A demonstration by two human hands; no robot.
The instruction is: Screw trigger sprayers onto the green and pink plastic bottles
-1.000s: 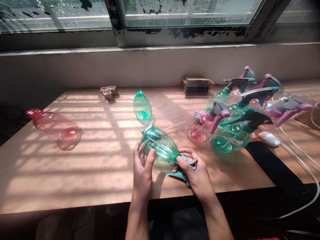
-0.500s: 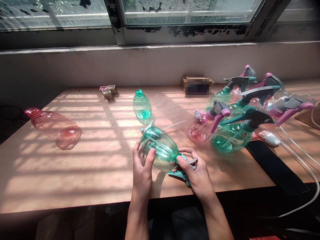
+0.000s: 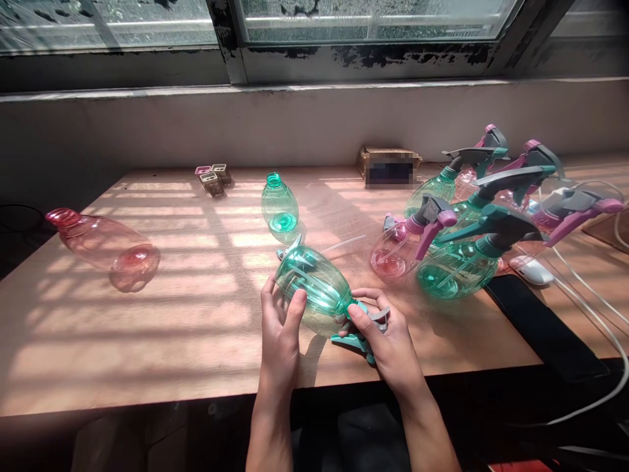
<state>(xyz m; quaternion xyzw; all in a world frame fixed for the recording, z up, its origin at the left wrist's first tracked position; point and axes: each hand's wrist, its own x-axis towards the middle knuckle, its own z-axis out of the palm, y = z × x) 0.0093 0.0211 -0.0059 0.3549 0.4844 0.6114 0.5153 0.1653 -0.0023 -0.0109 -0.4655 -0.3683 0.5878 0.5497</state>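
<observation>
Since the earlier frames, the worktop (image 3: 171, 347) scene has been shifted slightly upward in view, while the green spray bottle (image 3: 314, 278) and both hands have barely been moved. The bottle is held tilted at the near side, its long axis slanted, neck pointed toward 4 o'clock, base toward 10. The base end is grasped by the left hand (image 3: 282, 321), the neck by the right hand (image 3: 388, 331).
</observation>
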